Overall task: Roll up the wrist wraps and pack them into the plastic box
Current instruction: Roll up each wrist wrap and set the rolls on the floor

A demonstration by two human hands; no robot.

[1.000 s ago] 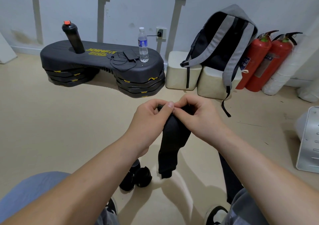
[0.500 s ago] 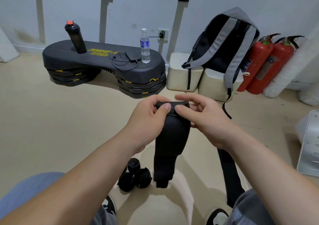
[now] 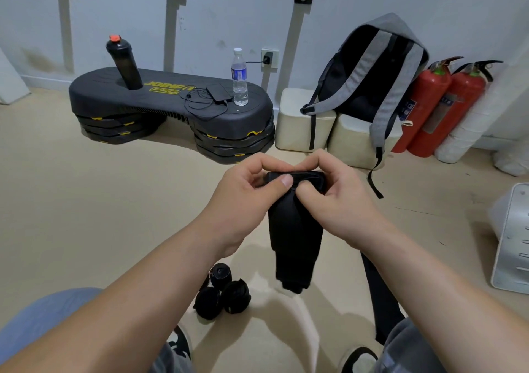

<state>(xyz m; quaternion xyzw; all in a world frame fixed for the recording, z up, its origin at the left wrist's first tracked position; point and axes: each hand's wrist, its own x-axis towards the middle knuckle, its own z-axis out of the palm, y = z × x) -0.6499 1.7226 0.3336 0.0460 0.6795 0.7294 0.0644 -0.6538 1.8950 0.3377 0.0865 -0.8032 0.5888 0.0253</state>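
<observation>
I hold a black wrist wrap point(image 3: 294, 229) in mid-air at the centre of the view. My left hand point(image 3: 246, 198) and my right hand point(image 3: 337, 201) both pinch its top end, which is curled into a small roll; the rest hangs down loose. Three rolled black wraps point(image 3: 221, 295) lie on the floor below my left forearm. Another unrolled black wrap point(image 3: 380, 292) lies stretched along the floor under my right forearm. A clear plastic box point(image 3: 274, 324) stands on the floor below the hanging wrap; only faint edges of it show.
A black step platform point(image 3: 171, 109) at the back carries a black shaker bottle point(image 3: 124, 63), a water bottle point(image 3: 239, 77) and a cabled device. A grey-black backpack point(image 3: 369, 69) rests on cream blocks. Two red fire extinguishers point(image 3: 438, 103) stand right. A white panel point(image 3: 512, 241) sits at the right edge.
Both hands have turned the wrap's top end over into a small roll, and my right fingers have closed onto it. The hanging tail is a little shorter.
</observation>
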